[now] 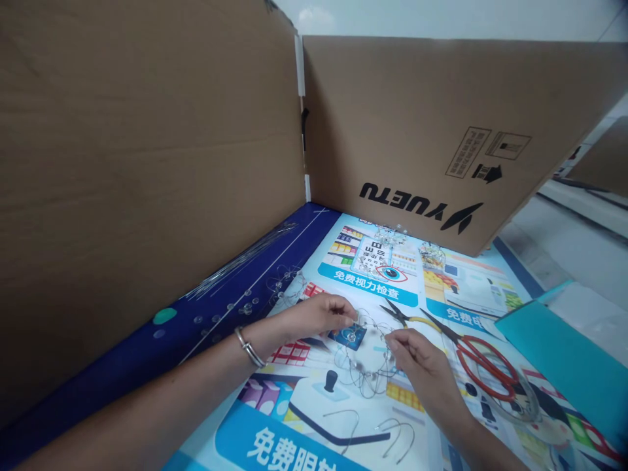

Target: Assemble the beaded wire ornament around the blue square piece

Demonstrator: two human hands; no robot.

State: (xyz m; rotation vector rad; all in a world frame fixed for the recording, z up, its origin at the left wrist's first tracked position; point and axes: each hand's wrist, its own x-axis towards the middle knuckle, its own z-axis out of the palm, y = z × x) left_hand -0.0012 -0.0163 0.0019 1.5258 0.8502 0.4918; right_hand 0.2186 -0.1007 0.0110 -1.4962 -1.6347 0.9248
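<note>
A ring of thin wire with clear beads (369,375) is between my hands, just over the printed sheet. My left hand (324,315), with a metal bangle (249,347) at its wrist, pinches the ring's upper left side. Thumb and fingers of my right hand (420,353) close on the ring's right side. Near my right hand lie pliers (400,314) with yellowish handles and scissors (490,369) with red handles. Below the ring rest loose curved wires (398,432). Another beaded wire piece (285,284) lies beyond my left hand.
Cardboard panels (402,124) wall the left and back. Straight wires (240,261), loose clear beads (248,306) and a green oval piece (165,316) lie along the left. More beaded wire pieces (392,235) sit at the back. A teal folder-like sheet (564,353) is right.
</note>
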